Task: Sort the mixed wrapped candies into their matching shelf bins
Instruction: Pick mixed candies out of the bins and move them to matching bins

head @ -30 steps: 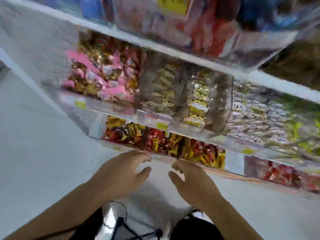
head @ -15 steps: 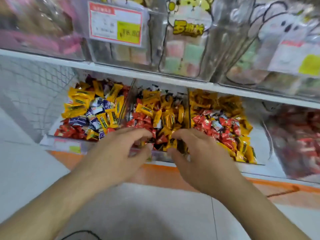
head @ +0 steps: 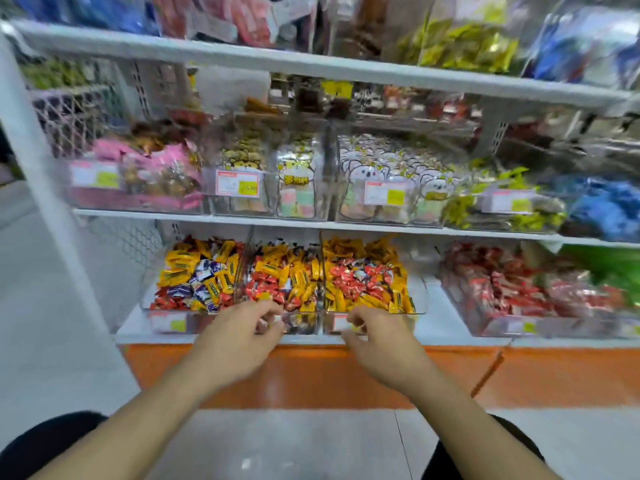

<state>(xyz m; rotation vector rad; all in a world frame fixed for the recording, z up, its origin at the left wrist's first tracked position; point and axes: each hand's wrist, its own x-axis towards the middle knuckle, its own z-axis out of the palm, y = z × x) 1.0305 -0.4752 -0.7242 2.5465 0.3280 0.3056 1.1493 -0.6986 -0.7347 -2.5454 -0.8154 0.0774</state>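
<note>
Three clear bins stand side by side on the lowest shelf. The left bin point(head: 162, 311) holds yellow, purple-white and red wrapped candies point(head: 197, 275). Red and yellow candies point(head: 284, 277) are mixed in the middle bin point(head: 303, 323), and likewise in the right bin point(head: 417, 299). My left hand point(head: 239, 337) hovers at the middle bin's front wall, fingers loosely curled. My right hand point(head: 377, 344) hovers at the right bin's front, fingers also loosely curled. No candy shows in either hand.
A further bin of red packets point(head: 502, 292) sits to the right. The shelf above point(head: 311, 221) carries bins of pink sweets, cartoon-printed bags and green packets. An orange base panel point(head: 311, 372) runs below; a white upright point(head: 45, 161) stands left.
The view has pulled back and up, showing more shelves. Both hands have drawn back from over the candies to the bins' front edge, and their fingers have curled more.
</note>
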